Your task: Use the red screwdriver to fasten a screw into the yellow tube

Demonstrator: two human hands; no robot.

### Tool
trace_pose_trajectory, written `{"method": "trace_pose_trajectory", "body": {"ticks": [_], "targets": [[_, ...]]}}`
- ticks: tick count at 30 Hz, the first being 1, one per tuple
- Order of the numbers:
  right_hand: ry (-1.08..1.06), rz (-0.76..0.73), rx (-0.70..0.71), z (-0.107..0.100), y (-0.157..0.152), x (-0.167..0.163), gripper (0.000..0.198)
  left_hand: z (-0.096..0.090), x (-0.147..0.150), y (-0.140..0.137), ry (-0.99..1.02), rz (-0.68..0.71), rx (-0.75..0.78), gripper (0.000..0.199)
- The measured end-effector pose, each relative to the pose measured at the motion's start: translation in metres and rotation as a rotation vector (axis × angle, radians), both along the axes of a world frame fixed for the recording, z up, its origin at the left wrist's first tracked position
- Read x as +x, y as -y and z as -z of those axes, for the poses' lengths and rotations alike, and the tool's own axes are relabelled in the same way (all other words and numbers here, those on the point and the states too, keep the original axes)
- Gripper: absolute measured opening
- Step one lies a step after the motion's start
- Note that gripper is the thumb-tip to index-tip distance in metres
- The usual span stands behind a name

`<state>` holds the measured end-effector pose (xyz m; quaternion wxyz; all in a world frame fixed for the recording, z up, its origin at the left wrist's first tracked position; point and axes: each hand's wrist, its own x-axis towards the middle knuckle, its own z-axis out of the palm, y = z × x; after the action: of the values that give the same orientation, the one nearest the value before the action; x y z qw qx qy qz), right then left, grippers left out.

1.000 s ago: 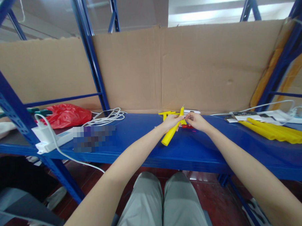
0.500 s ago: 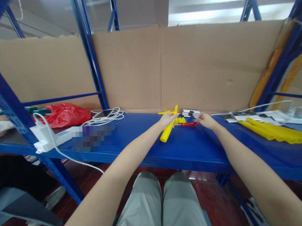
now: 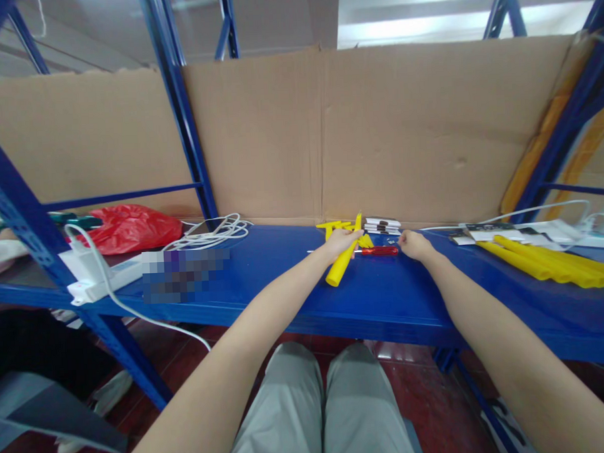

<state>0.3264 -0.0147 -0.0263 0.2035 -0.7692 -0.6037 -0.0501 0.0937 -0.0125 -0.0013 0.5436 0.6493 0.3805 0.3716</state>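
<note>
My left hand (image 3: 343, 241) is closed around a yellow tube-shaped piece (image 3: 338, 270), which slants with its wide round end toward me and a narrow tip pointing away. My right hand (image 3: 415, 245) has its fingers pressed together low over the table; whatever they hold, if anything, is hidden. Just left of those fingertips lie tiny metal bits (image 3: 391, 240), perhaps screws. A screwdriver with a red handle (image 3: 380, 251) rests between the hands, its shaft running left behind the yellow piece. More small yellow parts (image 3: 332, 226) lie behind my left hand.
White packets (image 3: 382, 225) lie against the cardboard wall (image 3: 403, 135). Several yellow tubes (image 3: 548, 262) are on the right of the blue tabletop (image 3: 268, 268). At left are a white power strip (image 3: 128, 272), coiled white cable (image 3: 217, 233) and a red plastic bag (image 3: 132, 228).
My left hand and the yellow piece have shifted slightly right. My right hand has moved a little right and its fingers have curled in, uncovering the tiny metal bits and screwdriver end.
</note>
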Motion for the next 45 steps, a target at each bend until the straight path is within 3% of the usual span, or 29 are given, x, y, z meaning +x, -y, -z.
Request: {"method": "trace_pose_trajectory", "body": {"ticks": [4,7,13,23,31,37,43,45], "targets": [[-0.044,-0.019,0.07,0.002,-0.006,0.002,0.014,-0.004,-0.002,0.006,-0.031,-0.007,-0.014,0.02],[-0.13,-0.126,0.125,0.002,-0.006,0.001,0.018,-0.009,-0.002,0.009,-0.039,0.011,-0.006,0.022],[-0.222,-0.463,-0.017,-0.008,0.01,-0.016,0.015,-0.01,0.012,0.003,-0.024,0.034,0.006,0.027],[-0.335,-0.537,-0.176,-0.016,0.022,-0.005,0.026,-0.022,0.046,0.007,-0.031,0.017,-0.156,0.026],[-0.286,-0.554,-0.157,-0.014,0.019,-0.002,0.029,-0.016,0.055,0.0,-0.024,0.026,-0.204,0.025],[-0.261,-0.495,-0.17,-0.018,0.024,-0.006,0.025,-0.022,0.03,-0.002,-0.106,0.013,0.004,0.027],[-0.196,-0.516,-0.161,-0.018,0.026,-0.016,0.026,-0.036,-0.034,-0.007,-0.304,-0.159,0.621,0.027],[-0.182,-0.528,-0.143,-0.019,0.026,-0.018,0.029,-0.034,-0.056,-0.011,-0.397,-0.242,0.73,0.031]]}}
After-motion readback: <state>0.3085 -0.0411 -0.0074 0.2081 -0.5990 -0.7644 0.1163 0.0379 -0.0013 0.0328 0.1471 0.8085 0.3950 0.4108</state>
